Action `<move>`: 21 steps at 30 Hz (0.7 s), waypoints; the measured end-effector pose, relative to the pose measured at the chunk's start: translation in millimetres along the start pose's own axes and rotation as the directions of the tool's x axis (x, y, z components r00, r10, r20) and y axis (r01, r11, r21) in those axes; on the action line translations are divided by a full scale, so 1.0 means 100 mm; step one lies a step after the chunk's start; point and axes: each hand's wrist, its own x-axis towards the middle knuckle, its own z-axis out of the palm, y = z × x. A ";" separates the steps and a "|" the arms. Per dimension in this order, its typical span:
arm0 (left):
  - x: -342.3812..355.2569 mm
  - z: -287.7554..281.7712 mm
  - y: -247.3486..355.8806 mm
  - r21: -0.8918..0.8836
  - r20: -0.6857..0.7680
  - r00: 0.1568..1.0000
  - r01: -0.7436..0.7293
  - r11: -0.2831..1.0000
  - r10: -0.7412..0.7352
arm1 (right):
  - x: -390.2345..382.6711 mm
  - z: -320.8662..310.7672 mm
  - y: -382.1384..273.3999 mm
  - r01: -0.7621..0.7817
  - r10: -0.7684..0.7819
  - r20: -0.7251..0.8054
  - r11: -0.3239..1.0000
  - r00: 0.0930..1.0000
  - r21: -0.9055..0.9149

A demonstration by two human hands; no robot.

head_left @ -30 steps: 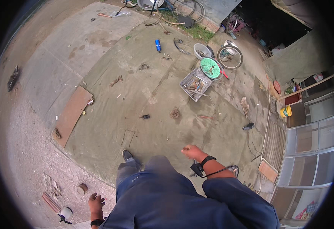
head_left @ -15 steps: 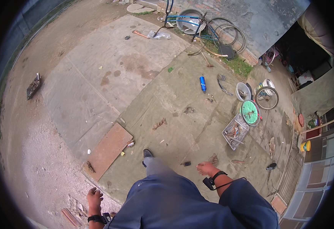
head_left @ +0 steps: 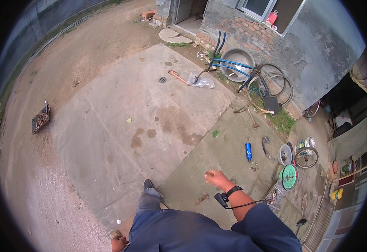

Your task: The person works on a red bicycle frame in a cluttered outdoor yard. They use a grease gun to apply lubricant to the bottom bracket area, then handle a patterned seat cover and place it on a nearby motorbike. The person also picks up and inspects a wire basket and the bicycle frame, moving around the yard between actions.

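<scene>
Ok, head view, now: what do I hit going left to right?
Dark box, left hand, shoe, right hand, blue bottle, green-centred wheel, yellow bucket.

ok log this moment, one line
right hand: no visible object, above greenish floor; left hand: lower edge, contents unclear; blue cylindrical bottle: on floor; blue metal bicycle frame: near round grey tub

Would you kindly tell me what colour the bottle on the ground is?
The bottle is bright blue, best seen in the head view.
</scene>
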 end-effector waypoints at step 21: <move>2.98 -0.96 7.49 -0.229 -0.021 1.000 -0.025 0.973 0.021 | 5.03 -1.58 -4.89 -0.014 0.035 -0.079 0.968 0.996 0.252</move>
